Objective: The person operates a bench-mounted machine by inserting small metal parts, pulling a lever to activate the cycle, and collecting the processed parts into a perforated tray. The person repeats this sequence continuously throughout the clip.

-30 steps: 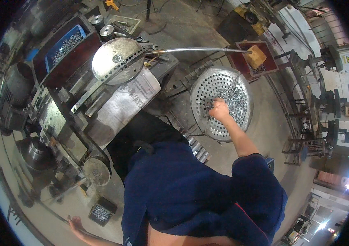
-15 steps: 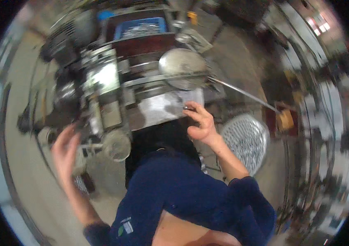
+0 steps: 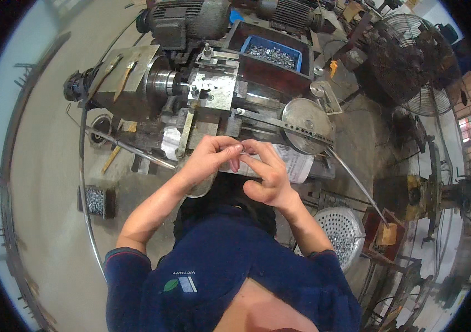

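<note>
In front of my body, over the near edge of a lathe-like machine (image 3: 213, 91), my two hands meet at the fingertips. My left hand (image 3: 207, 157) pinches a small metal piece (image 3: 242, 149) from one side. From the other side the fingers of my right hand (image 3: 270, 170) close on the same piece. Fingers cover most of it, so its exact kind cannot be made out. Beneath the hands lies a whitish sheet (image 3: 297, 165) on the machine's ledge. Just beyond stand a perforated metal bar (image 3: 271, 120) and a round metal disc (image 3: 307, 124).
A blue basket (image 3: 272, 53) of small metal parts sits behind the machine. At right, a perforated metal bowl (image 3: 351, 221) holds more parts. A dark bin (image 3: 97, 202) stands on the floor at left. Long rods (image 3: 360, 188) stick out, and a large fan (image 3: 412, 55) stands far right.
My left hand has come from the far left to meet my right hand at the small piece. The head view has turned, shifting the machine rightward.
</note>
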